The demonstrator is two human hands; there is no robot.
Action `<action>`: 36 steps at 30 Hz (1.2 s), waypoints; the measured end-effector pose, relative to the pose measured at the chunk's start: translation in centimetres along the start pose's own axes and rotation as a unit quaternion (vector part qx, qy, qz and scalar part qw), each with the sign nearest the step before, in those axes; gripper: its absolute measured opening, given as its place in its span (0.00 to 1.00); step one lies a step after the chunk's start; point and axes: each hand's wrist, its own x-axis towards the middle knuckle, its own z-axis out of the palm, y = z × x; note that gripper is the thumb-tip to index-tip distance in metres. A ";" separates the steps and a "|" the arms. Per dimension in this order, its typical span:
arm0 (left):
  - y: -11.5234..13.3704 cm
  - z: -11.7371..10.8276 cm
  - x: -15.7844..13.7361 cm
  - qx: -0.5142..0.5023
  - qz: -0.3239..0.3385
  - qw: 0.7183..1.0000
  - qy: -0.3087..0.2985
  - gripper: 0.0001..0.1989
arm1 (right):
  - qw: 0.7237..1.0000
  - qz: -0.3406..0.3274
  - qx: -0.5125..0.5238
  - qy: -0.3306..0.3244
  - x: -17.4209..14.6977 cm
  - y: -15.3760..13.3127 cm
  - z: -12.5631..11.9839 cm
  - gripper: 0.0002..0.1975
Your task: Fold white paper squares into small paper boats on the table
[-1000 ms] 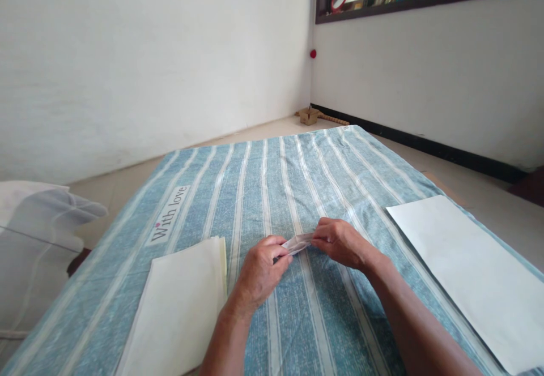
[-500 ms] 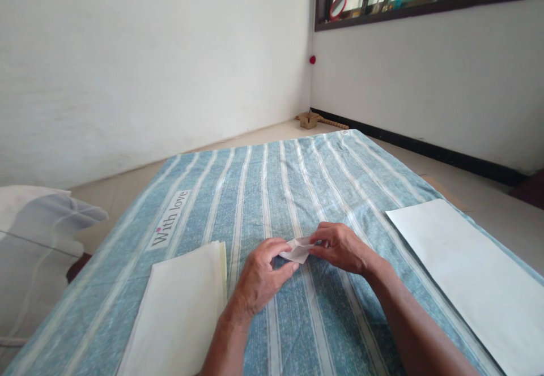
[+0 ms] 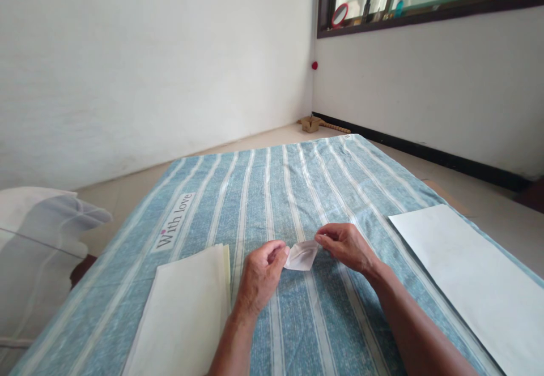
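A small folded piece of white paper (image 3: 301, 256) is stretched between my two hands, just above the striped blue cloth (image 3: 255, 212). My left hand (image 3: 264, 271) pinches its left corner between thumb and fingers. At its upper right corner, my right hand (image 3: 346, 247) grips the paper with thumb and forefinger. The paper has a creased, roughly four-sided shape, with its inner folds partly showing. To the left of my left forearm lies a stack of pale paper sheets (image 3: 182, 308).
A large white sheet (image 3: 467, 274) lies along the cloth's right side. A "With love" print (image 3: 175, 222) marks the cloth at left. Sheer white fabric (image 3: 42, 251) hangs at the far left. On the floor by the corner stands a small cardboard box (image 3: 310, 124).
My hands have drawn slightly apart, and the folded paper shows more of its surface between them. My left fingers have closed from a wider grasp to a pinch at the corner.
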 end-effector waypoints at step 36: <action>2.5 0.8 4.1 0.210 -0.058 0.965 -0.146 0.04 | 0.983 0.033 0.177 -0.041 0.7 1.4 0.8 0.09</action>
